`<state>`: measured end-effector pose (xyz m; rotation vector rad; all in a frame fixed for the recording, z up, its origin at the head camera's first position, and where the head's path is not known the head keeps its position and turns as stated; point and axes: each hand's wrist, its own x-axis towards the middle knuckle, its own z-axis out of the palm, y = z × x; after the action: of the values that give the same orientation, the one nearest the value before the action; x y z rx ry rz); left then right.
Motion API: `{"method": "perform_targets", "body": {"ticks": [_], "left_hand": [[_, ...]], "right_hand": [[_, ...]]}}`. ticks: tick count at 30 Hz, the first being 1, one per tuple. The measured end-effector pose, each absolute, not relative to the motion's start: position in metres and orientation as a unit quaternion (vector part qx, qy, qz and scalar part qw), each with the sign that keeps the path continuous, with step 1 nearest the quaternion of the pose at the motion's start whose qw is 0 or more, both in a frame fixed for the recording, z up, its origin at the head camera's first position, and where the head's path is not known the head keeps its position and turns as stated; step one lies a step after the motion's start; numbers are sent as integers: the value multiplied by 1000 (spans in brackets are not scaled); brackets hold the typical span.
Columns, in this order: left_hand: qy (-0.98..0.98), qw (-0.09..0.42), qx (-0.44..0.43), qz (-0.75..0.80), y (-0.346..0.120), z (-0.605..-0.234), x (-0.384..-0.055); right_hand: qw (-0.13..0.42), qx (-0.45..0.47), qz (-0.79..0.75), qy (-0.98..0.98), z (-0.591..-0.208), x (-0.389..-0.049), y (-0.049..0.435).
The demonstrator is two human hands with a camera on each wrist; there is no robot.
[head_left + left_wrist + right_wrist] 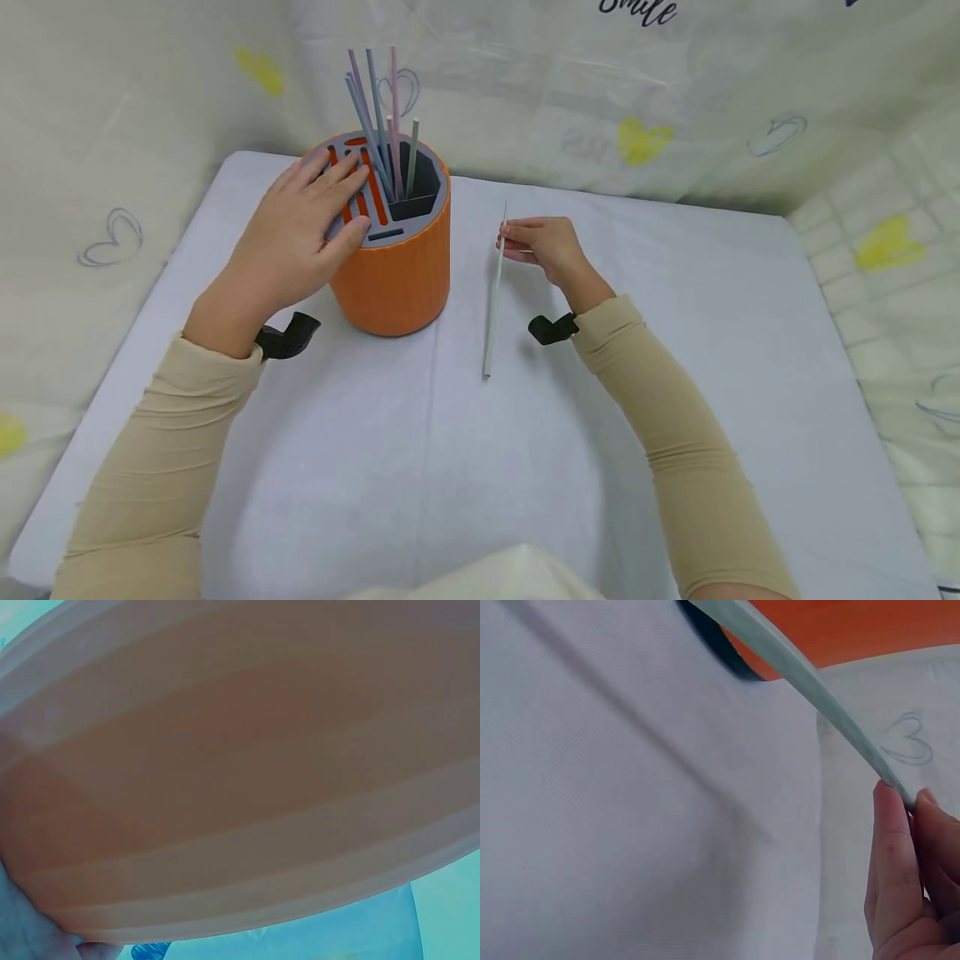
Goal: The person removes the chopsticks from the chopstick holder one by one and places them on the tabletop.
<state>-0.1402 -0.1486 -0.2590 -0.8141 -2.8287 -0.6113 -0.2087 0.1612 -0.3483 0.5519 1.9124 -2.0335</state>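
Observation:
An orange round utensil holder (393, 287) with a grey slotted top stands at the back left of the table in the head view. My left hand (300, 217) rests on its top with the fingers spread over the slots. Its ribbed wall (240, 787) fills most of the left wrist view. To the right of the holder, my right hand (543, 242) pinches a pale green straw (493, 317) near its far end between thumb and fingertips. The straw slants toward the front, its shadow falling on the tablecloth in the right wrist view.
Several blue, purple, pink and green straws (375, 108) stand in the holder's dark open compartment (425, 179). A white cloth covers the table (712, 350). Behind it hangs a pale curtain (525, 92) printed with hearts. Each wrist carries a black camera mount (551, 329).

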Motion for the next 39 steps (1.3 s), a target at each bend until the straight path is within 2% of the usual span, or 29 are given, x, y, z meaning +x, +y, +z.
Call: {"method": "perform_targets", "body": {"ticks": [7, 15, 23, 39], "left_hand": [[-938, 73, -268, -207, -149, -255, -144], [-940, 73, -263, -205, -153, -258, -142], [-938, 73, -273, -202, -153, -255, -142], [-938, 69, -275, -200, -156, -254, -139]], "right_hand": [[149, 200, -706, 662, -358, -212, 159], [182, 239, -688, 661, -370, -214, 154], [171, 263, -654, 689, -380, -212, 156], [161, 245, -612, 734, -390, -213, 153]]}}
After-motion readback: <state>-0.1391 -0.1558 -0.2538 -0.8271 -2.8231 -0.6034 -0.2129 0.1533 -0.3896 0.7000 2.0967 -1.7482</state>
